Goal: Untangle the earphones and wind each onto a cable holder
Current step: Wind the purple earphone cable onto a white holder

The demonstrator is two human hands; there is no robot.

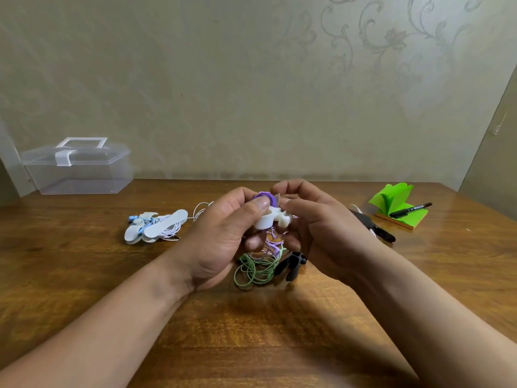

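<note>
The person is winding the purple earphone cable (264, 198) onto a white cable holder (270, 218), held above the table (251, 331). The left hand (221, 236) is gripping the holder, thumb pressing on top. The right hand (316, 219) is curling close at its far side; whether it is pinching cable or holder cannot be told. Loose purple strands are hanging into the green cable (257, 271) loops below, so the next turn probably calls for freeing that slack from the tangle first.
</note>
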